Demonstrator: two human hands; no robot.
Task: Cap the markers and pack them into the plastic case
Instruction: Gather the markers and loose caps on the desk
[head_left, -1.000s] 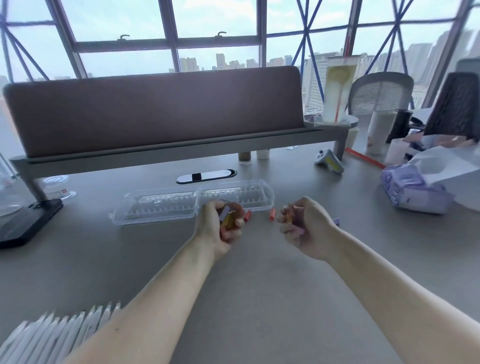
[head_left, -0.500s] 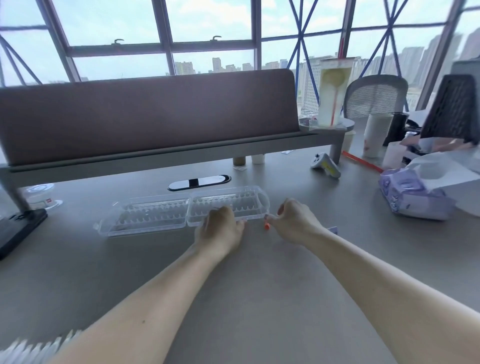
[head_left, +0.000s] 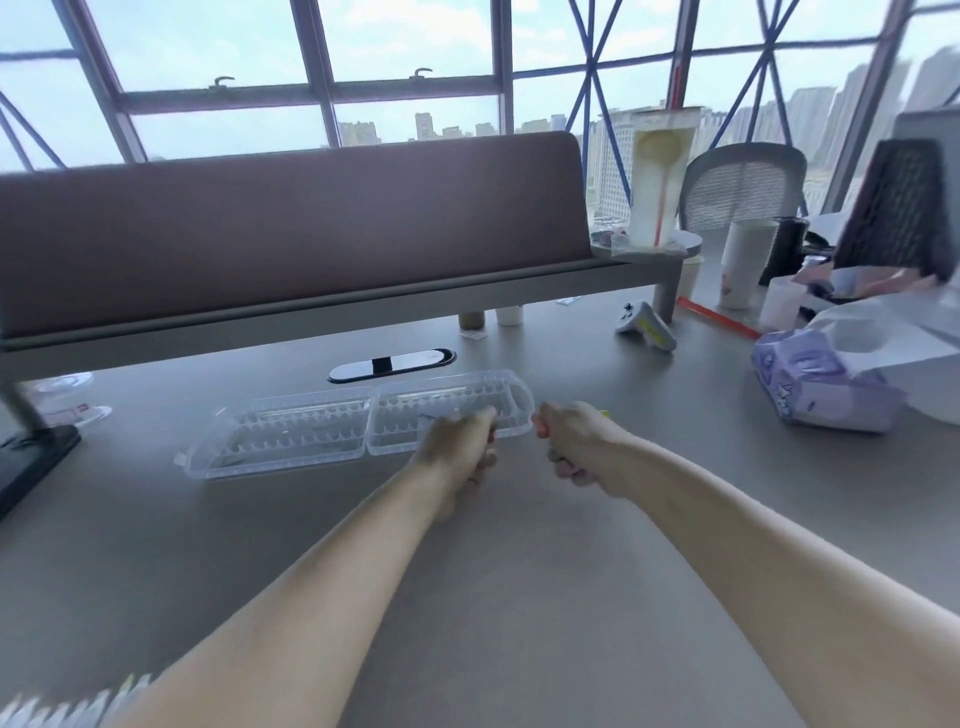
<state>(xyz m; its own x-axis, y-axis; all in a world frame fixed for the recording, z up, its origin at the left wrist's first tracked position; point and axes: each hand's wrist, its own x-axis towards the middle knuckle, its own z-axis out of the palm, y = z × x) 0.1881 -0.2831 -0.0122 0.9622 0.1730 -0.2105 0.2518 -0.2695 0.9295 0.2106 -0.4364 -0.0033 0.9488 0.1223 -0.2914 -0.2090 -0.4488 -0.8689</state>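
The hands, raised a second ago with coloured markers showing, are now lowered to the table (head_left: 493, 597), near each other but apart; the left hand (head_left: 457, 447) is curled at the near rim of the case (head_left: 291, 436), the right hand (head_left: 576, 441) against an orange piece (head_left: 540, 428); what is gripped cannot be told; packing is judged about to begin; the case is seen clear, opened flat, ridged inside, apparently unfilled, just beyond the knuckles.

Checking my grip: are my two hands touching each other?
Apart. Head view shows the plastic case visible between left hand and right hand.
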